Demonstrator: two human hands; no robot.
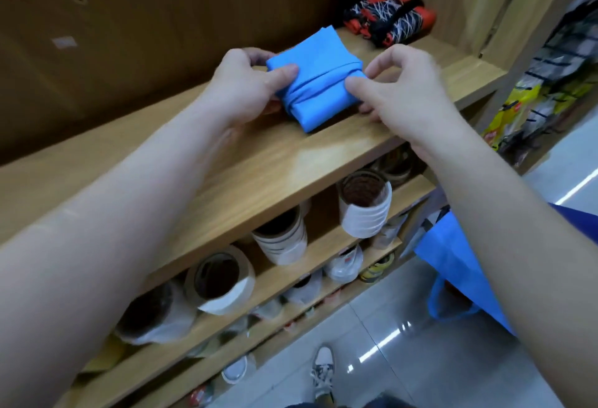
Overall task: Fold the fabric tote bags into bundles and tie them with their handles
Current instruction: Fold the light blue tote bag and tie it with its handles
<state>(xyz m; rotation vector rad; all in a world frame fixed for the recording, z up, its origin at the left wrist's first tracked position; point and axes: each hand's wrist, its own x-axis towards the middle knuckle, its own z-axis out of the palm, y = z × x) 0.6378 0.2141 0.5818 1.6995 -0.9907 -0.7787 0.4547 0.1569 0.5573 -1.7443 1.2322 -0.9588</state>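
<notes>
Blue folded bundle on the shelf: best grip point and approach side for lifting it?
Pinch the blue bundle across its two short ends, where the left hand and right hand sit, coming from above and the open shelf front. The handle band wraps its middle, so end grips probably keep the folds shut.

I see even, soft indoor light from overhead. White streaks of glare lie on the glossy grey tiled floor [388, 343], and a pale sheen on the light wooden shelf board [275, 161]. Wide-angle bending curves the shelf's edges; frame margins blur, and the shelf's back panel is dim.
</notes>
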